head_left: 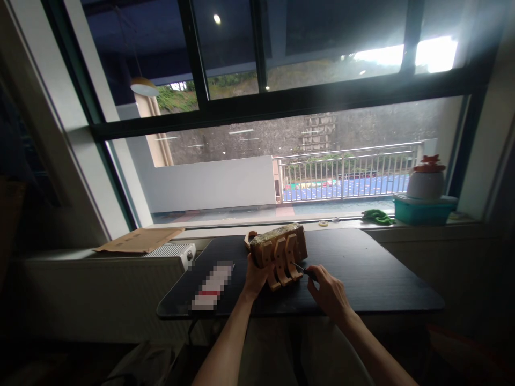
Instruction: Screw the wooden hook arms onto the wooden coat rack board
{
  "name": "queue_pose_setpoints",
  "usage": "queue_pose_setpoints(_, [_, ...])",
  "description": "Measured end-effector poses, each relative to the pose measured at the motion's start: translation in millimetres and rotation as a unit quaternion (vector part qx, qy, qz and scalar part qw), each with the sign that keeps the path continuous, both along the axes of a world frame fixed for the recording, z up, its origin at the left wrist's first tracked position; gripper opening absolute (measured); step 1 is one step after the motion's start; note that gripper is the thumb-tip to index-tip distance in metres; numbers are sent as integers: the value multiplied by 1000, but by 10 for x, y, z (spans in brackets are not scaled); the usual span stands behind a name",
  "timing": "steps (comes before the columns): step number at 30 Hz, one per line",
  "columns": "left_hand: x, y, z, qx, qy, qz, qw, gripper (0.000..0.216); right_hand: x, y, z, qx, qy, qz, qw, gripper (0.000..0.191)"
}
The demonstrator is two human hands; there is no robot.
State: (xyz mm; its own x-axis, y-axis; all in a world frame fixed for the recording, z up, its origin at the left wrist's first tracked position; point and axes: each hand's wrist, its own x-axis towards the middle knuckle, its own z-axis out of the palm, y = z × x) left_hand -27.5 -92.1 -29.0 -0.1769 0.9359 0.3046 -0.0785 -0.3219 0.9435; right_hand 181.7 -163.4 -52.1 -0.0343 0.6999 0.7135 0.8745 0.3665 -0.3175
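A: Grip?
B: My right hand (328,287) pinches the screwdriver (309,274), tip at the rightmost hook (290,249). Left hand (256,277) clasps the block (300,245) by its lower left.
A: Block's where?
B: Between my hands, tilted, over the table (376,271).

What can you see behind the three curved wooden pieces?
A brown block with a shiny top. The parts of its front behind the wooden pieces, and anything on its far side, are hidden.

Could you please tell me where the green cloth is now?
In the head view, the green cloth lies on the windowsill toward the right, just left of the turquoise box, beyond the black table.
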Motion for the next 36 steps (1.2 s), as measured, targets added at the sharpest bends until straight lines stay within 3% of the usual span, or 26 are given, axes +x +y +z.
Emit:
queue_pose_setpoints(5, [-1,5,6,0,-12,-13,1000,67,7,13,-16,12,9,22,1000,18])
queue_pose_setpoints(15, [-13,25,-23,3,-21,-21,1000,71,25,38,-35,-32,9,-15,999,18])
queue_pose_setpoints(19, [-9,9,-4,2,-9,-19,1000,69,5,11,-11,-17,-6,-23,1000,28])
queue_pose_setpoints(26, [11,-42,44,-6,0,-10,1000,69,-1,2,-17,14,-23,18,999,18])
queue_pose_setpoints(36, [2,-2,7,-1,5,-16,1000,67,10,-16,21,-65,-10,-30,997,19])
